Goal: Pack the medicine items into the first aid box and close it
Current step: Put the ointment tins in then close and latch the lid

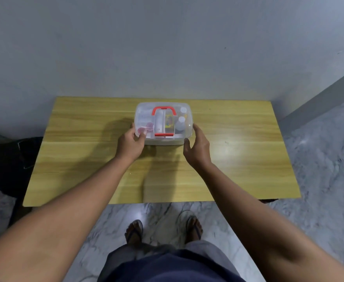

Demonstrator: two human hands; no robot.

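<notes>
A clear plastic first aid box (163,123) with a red handle (163,110) lying flat on its lid stands at the back middle of the wooden table (85,159). Its lid is down. Through the lid show white bottles (181,120), pink-capped items (146,128) and a colourful packet (169,121). My left hand (130,143) grips the box's near-left corner, thumb on the lid. My right hand (197,146) rests against the box's right side, fingers spread along the wall and thumb at the near-right corner.
The table stands against a grey wall. A dark object (10,159) sits on the floor at the table's left. The marble floor (319,159) lies to the right, and my sandalled feet (163,231) stand at the front edge.
</notes>
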